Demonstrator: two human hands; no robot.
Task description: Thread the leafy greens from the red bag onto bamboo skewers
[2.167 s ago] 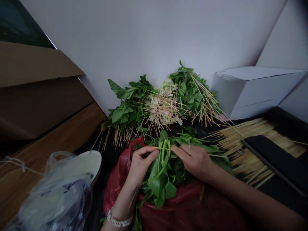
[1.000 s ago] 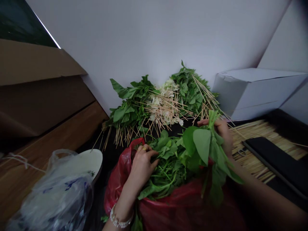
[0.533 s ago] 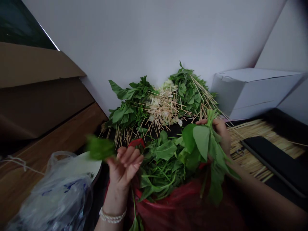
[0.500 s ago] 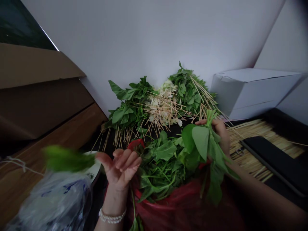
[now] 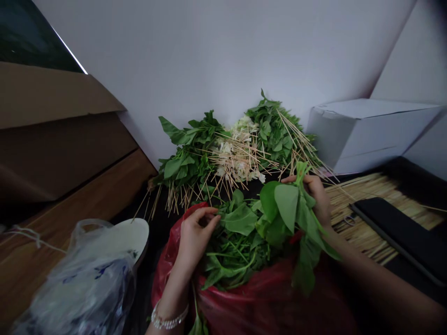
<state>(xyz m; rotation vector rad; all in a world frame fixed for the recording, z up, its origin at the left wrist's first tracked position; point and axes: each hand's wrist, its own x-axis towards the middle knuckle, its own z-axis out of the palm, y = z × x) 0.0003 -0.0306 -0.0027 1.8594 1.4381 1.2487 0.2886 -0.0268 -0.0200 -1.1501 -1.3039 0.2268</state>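
My right hand (image 5: 316,195) is closed round the stems of a bunch of green leaves (image 5: 291,209), held up over a red plastic bag (image 5: 244,302) full of loose greens (image 5: 233,246). My left hand (image 5: 195,235) reaches down into those greens at the bag's left rim, fingers bent and pinching at a leaf. A bead bracelet sits on that wrist.
Skewered greens (image 5: 230,149) are heaped against the white wall. Bare bamboo skewers (image 5: 363,204) lie at right beside a black flat object (image 5: 398,232) and a white box (image 5: 366,130). A clear plastic bag (image 5: 77,284) and white plate (image 5: 131,235) sit at left, near cardboard (image 5: 59,125).
My left hand tossed a leaf off to the left toward the clear bag, then came back down into the greens. My right hand lifted a bunch from the bag and keeps holding it.
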